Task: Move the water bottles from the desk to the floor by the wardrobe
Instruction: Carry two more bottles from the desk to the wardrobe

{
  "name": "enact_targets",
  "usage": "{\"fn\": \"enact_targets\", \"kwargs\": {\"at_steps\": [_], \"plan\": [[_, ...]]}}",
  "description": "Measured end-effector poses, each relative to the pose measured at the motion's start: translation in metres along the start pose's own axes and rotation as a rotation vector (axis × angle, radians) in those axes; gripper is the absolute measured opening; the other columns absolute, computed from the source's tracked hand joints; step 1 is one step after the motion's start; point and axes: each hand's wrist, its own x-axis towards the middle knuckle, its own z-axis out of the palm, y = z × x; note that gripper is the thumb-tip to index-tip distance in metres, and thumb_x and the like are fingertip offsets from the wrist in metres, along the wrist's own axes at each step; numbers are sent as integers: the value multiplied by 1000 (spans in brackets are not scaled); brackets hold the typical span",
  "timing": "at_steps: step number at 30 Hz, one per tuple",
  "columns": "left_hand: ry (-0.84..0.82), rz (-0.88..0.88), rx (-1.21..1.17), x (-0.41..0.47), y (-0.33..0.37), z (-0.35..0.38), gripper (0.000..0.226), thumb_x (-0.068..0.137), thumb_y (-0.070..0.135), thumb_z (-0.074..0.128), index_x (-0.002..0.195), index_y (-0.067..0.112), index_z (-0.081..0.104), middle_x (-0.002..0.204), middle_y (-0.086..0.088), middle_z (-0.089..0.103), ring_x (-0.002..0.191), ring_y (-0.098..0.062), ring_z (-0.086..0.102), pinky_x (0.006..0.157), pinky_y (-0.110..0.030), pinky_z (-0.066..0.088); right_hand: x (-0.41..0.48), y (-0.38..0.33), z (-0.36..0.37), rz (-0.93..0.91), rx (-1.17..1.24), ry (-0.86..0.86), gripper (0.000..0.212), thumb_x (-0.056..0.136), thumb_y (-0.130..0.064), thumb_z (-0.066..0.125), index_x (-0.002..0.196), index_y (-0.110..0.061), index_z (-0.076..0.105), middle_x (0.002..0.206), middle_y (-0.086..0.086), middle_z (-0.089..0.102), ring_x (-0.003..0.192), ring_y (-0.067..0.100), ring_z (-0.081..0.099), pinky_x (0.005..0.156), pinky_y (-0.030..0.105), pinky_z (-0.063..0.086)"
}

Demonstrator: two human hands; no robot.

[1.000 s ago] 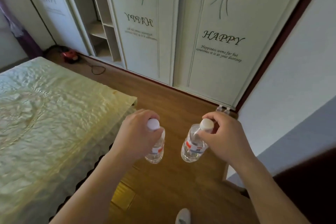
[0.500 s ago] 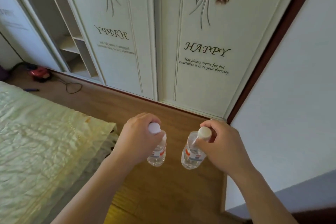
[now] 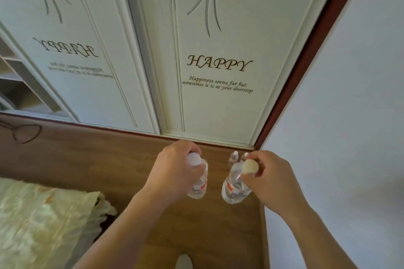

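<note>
I carry two clear water bottles with white caps above the wooden floor (image 3: pixel 91 155). My left hand (image 3: pixel 175 172) grips the left bottle (image 3: pixel 200 183) round its neck. My right hand (image 3: pixel 271 179) pinches the right bottle (image 3: pixel 232 188) just under its cap. Both bottles hang upright, clear of the floor. Two more small bottles (image 3: pixel 237 157) stand on the floor in the corner, close against the wardrobe door (image 3: pixel 218 105) printed with "HAPPY". My right hand partly hides them.
The white wall (image 3: pixel 341 137) runs along the right, meeting the wardrobe's dark red frame (image 3: pixel 306 59). A bed with a pale yellow cover (image 3: pixel 43 220) fills the lower left. A dark cable (image 3: pixel 24 133) lies on the floor at the left. My shoe tip (image 3: pixel 183 262) shows at the bottom.
I have walked closer to the wardrobe, which fills more of the view. The bed has slid out to the left. The corner bottles have come into sight. Both hands still hold their bottles.
</note>
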Motion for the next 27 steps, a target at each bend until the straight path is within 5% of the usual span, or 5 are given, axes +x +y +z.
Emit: {"fn": "enact_targets", "kwargs": {"at_steps": [13, 27], "plan": [[-126, 69, 49, 216, -23, 64, 21, 72, 39, 71, 85, 38, 56, 80, 20, 59, 72, -2, 58, 60, -23, 49, 182, 59, 35, 164, -1, -37, 36, 81, -36, 78, 98, -46, 48, 88, -33, 48, 79, -1, 56, 63, 6, 35], [-167, -40, 75, 383, -103, 205, 18, 73, 36, 69, 85, 39, 56, 79, 23, 56, 68, 3, 55, 53, -14, 39, 353, 183, 125, 178, 111, -196, 29, 82, -32, 76, 96, -41, 52, 89, -25, 55, 87, -12, 55, 63, 6, 41]]}}
